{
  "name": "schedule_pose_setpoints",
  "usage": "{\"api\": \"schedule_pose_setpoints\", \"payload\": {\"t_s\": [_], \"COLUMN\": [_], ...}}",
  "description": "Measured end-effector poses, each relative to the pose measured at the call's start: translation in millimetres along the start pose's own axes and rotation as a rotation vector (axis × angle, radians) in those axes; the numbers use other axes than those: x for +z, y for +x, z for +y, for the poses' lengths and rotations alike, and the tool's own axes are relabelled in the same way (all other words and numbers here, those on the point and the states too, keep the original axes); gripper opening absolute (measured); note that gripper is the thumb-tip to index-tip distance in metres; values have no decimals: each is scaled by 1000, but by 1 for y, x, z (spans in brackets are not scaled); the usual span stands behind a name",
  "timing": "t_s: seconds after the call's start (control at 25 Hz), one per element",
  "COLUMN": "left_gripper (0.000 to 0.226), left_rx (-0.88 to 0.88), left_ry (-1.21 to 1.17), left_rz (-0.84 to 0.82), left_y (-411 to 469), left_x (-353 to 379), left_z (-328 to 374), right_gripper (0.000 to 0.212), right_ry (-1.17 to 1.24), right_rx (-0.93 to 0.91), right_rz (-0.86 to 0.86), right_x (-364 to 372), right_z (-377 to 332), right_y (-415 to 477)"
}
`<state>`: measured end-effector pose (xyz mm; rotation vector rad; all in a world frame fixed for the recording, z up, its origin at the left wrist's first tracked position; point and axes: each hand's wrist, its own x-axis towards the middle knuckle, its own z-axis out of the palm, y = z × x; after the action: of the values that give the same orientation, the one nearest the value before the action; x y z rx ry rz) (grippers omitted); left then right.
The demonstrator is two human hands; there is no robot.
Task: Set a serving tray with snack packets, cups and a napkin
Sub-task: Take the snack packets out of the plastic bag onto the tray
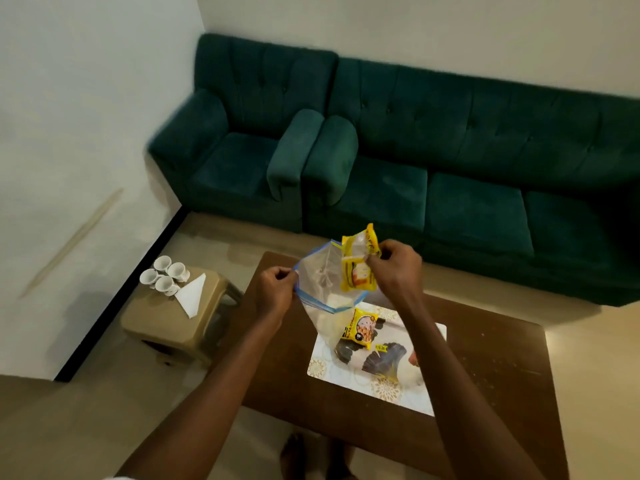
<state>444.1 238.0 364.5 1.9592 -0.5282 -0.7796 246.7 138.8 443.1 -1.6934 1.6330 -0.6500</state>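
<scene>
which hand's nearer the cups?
Left. The left hand holds the bag edge on the side toward the cups; the right hand is farther over, pinching a yellow packet.

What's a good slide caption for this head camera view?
Left hand holds a clear zip bag open while right hand lifts out a yellow snack packet.

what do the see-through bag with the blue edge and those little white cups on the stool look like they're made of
See-through bag with blue zip edge: thin clear plastic film, since the table shows through it. Small white handled cups: likely glazed ceramic, being smooth, opaque and slightly shiny.
</scene>
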Motion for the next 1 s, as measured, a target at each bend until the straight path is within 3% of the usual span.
{"api": "schedule_pose_setpoints", "payload": {"t_s": [0.16,0.24,0.48,0.64,0.84,1.0], "left_gripper": [9,14,24,22,21,22], "left_rx": [-23,-26,-85,-82,-94,-90], "left_ry": [35,56,71,51,9,-9], "left_rz": [55,80,113,116,64,64], "left_y": [14,19,36,47,60,68], "left_x": [-11,-17,-23,-26,-28,-32], "left_z": [-19,-26,-49,-69,-101,-108], "right_gripper": [4,15,29,58,48,50], "right_ry": [148,190,-56,-158,-199,-236], "right_rx": [116,236,498,495,557,478], "right_rz": [64,36,-176,-262,-317,-469], "right_x": [-27,-17,81,142,208,229], "right_z": [61,101,184,213,242,250], "right_y": [18,19,4,12,24,22]}}
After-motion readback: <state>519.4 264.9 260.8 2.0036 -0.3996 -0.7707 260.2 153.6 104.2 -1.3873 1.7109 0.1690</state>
